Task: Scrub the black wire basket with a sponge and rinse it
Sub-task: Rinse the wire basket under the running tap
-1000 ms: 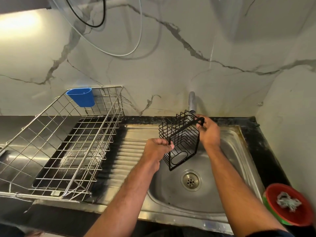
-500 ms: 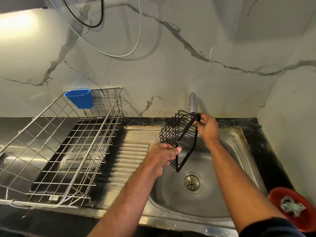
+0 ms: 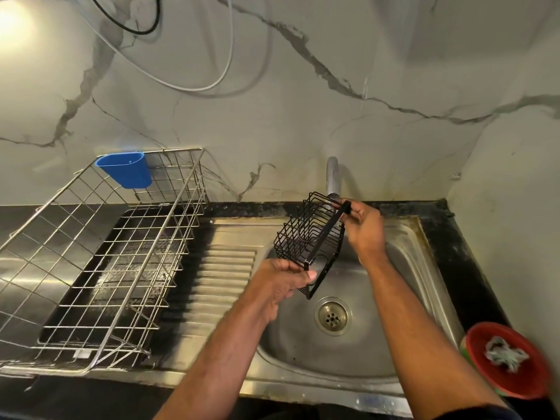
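Hanging tilted over the sink (image 3: 418,268), the basket (image 3: 306,237) is held by both hands directly under the tap (image 3: 332,177), whose spout end is touching or just above the basket's far rim. The left hand (image 3: 285,280) is closed around the near lower corner of the basket. The right hand (image 3: 365,228) pinches the far upper end of its flat black bar. Compared with one second ago, the basket has turned more onto its side, so its open mesh faces left, and it has moved up closer to the tap. The left hand has also gone lower, toward the drain (image 3: 332,316). Whether water runs from the tap I cannot tell. Left of the sink, a steel rack (image 3: 100,253) stands on the drainboard with a blue cup (image 3: 125,169) hooked on its far rim. Right of the sink, a red bowl (image 3: 485,380) holds a crumpled grey scrubber (image 3: 504,356).
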Motion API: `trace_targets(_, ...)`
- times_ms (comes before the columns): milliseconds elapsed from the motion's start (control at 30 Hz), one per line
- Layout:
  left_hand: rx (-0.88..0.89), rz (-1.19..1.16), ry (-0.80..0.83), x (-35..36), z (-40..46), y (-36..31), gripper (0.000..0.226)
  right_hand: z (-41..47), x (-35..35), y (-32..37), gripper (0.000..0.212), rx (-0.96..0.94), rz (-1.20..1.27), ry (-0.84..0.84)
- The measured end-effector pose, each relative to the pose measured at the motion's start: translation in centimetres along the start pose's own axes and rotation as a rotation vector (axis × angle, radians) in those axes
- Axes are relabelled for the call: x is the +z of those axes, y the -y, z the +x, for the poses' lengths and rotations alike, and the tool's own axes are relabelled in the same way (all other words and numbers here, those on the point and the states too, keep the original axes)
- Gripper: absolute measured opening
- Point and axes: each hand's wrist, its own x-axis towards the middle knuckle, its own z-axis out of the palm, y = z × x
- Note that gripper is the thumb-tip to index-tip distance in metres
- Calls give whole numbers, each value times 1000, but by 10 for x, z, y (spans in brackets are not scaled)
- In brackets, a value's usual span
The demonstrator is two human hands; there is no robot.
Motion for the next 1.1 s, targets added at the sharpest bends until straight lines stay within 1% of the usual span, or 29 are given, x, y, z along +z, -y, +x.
trace_targets(267, 31, -27, -15, -2, -8, -4, 43, -7, -6, 0, 37, 34, 8, -18)
trace_targets(400, 54, -46, -30, -4, -7, -1, 29, -14, -11, -4, 35, 67, -36, -41)
trace_targets(500, 69, -78, -53, -4, -5, 1, 27, -23, -16, 0, 33, 76, -63, -58)
trace_targets(600, 80, -123, -81, -2, -1, 6, 13, -31, -21, 1, 29, 57, -172, -64)
trace_targets(633, 85, -140, -96, -2, 1, 7, 12, -33, -23, 2, 27, 59, -201, -63)
trace_targets(700, 92, -167, -119, -1, 8, 10, 20, -36, -27, 2, 23, 68, -243, -56)
trace_targets(800, 112, -189, -125, 2, 17, 12, 25, -41, -33, 5, 23, 75, -341, -52)
trace_targets(967, 109, -225, -119, 8, 31, 15, 7, -48, -42, 7, 26, 78, -361, -69)
trace_targets(1100, 70, -240, -113, 14, 41, 14, 3, -53, -51, 13, 25, 75, -374, -73)
